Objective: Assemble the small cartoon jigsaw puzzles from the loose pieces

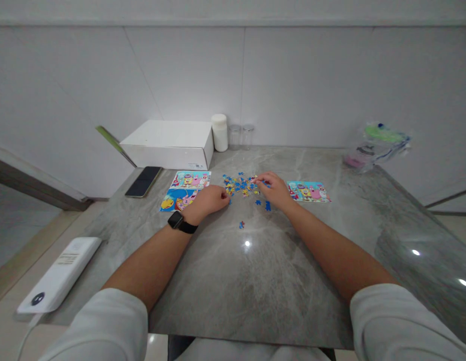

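Note:
A loose heap of small jigsaw pieces (240, 185), mostly blue and yellow, lies on the grey marbled table (233, 291). At the left edge of the heap rests my left hand (214, 199), fingers curled in; whatever may be inside is hidden. My right hand (273, 188) reaches over the right side of the heap, its thumb and fingertips pinched on a small jigsaw piece (254, 179). Two blue pieces (268, 205) sit just below that hand. One separate piece (241, 225) lies nearer to me.
Cartoon picture cards (191, 179) lie by my left hand, another card (310, 191) by my right. Behind stand a white box (165, 145), a white bottle (219, 133) and two glasses (248, 136). A phone (144, 181), a power bank (62, 273) and a plastic bag (376, 148) flank them.

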Motion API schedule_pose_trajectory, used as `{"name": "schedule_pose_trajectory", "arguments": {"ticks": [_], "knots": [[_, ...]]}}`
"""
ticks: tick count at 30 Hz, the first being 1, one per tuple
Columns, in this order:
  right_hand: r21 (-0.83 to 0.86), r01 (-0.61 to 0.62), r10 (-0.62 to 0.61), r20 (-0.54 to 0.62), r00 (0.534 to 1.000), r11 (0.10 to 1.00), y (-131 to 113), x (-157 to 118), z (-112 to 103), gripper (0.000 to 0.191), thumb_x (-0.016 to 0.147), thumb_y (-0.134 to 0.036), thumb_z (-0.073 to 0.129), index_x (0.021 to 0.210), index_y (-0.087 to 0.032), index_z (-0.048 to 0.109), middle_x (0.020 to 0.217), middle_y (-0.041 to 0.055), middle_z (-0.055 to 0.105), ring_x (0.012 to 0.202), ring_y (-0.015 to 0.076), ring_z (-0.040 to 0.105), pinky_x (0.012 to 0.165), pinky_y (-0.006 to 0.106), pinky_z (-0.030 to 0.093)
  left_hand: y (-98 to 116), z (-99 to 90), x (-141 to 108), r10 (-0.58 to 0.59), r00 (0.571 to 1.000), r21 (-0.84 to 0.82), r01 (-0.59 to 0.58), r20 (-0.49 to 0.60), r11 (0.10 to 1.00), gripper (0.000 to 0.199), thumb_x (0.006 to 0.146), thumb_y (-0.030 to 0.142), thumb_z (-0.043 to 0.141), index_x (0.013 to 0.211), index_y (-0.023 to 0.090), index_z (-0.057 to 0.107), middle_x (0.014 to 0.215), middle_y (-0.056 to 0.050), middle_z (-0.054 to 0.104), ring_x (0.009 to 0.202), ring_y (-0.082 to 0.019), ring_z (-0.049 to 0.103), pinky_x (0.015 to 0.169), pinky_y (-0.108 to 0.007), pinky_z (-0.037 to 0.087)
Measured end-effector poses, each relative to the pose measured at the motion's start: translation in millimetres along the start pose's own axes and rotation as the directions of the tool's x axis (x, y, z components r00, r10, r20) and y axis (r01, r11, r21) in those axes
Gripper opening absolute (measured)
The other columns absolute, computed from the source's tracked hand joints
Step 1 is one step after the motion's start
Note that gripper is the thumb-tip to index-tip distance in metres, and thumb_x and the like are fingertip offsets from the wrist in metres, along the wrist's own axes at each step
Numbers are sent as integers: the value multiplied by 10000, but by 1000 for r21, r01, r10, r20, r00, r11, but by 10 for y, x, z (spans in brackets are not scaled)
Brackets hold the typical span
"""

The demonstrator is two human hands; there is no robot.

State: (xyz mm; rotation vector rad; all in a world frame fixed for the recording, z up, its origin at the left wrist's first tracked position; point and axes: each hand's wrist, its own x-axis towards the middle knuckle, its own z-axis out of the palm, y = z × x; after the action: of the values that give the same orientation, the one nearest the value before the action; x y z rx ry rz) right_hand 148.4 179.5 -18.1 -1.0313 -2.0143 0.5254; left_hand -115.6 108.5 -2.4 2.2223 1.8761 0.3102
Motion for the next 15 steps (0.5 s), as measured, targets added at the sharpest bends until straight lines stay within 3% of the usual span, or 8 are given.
{"name": "schedule_pose_trajectory", "arguments": {"ticks": [4,8,11,15], "knots": [[-9,22,-22,-8,1000,1000,11,-2,-3,195,954,-341,615,940,-244,784,1038,73,754,1032,239,685,964,387,517,51,-60,-29,-42,998,53,39,43,998,250,901,328,583,834,202,789,840,-84,766,721,-210,649,691,-316,434],[-17,41,-42,-56,998,999,-15,-5,-24,196,963,-334,608,931,-243,779,1010,69,755,1010,242,683,959,389,512,28,-130,-14,-50,999,77,49,9,996,261,923,344,576,809,203,763,839,-90,756,746,-224,653,682,-324,413],[-19,45,-47,-86,995,999,-37,-7,-36,186,963,-338,615,916,-240,766,987,65,747,972,240,675,932,381,515,-41,-195,24,-88,991,48,93,-96,994,259,951,371,577,847,202,743,871,-91,753,790,-231,655,694,-322,417],[-27,62,-64,-104,993,998,-38,-7,-37,186,961,-345,614,914,-235,757,978,69,743,964,242,674,924,381,515,-115,-207,63,-89,944,-58,74,-319,996,208,988,354,576,958,198,709,940,-84,746,855,-231,656,739,-326,448]]}}
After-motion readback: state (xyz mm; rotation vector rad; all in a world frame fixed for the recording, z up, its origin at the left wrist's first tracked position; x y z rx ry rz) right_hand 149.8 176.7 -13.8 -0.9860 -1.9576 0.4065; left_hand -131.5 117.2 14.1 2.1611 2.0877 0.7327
